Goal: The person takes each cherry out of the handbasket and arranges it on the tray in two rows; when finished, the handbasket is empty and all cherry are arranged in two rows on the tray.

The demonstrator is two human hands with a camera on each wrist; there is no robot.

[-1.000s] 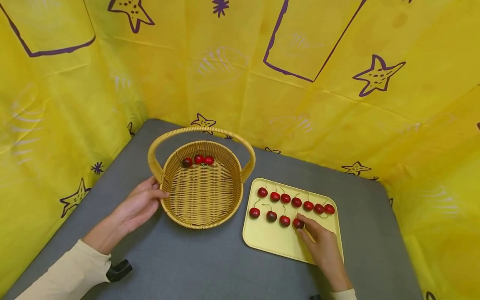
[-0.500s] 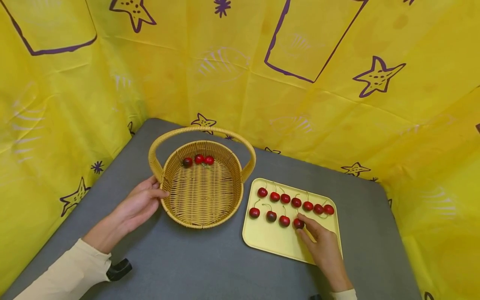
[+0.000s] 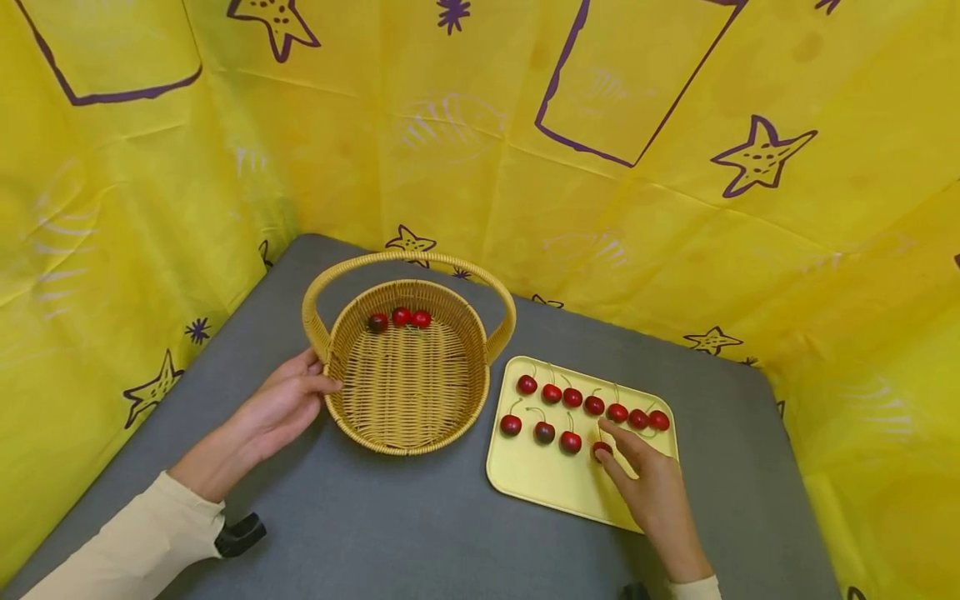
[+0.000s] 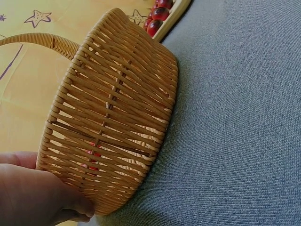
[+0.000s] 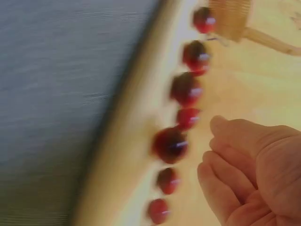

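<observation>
A round wicker basket (image 3: 408, 446) with a tall handle stands on the left of the table, three red cherries (image 3: 401, 317) lying at its far inner wall. My left hand (image 3: 281, 404) grips its left rim, thumb over the edge and fingers outside. On the right, a pale yellow tray (image 3: 540, 483) carries several stemmed cherries in two rows. My right hand (image 3: 648, 483) is over the tray, its thumb and index finger spread around the front row's rightmost cherry (image 3: 601, 451), which they partly hide. In the right wrist view, a gap shows between those fingers and the blurred cherries.
A grey cloth covers the table (image 3: 420, 533). Yellow printed curtains (image 3: 480, 167) rise close behind it and along both sides. The basket's handle (image 3: 408, 255) arches up toward the back curtain.
The right thumb and index finger have loosened from the front-row cherry, and the hand has shifted slightly to the right. The left hand keeps its grip on the basket.
</observation>
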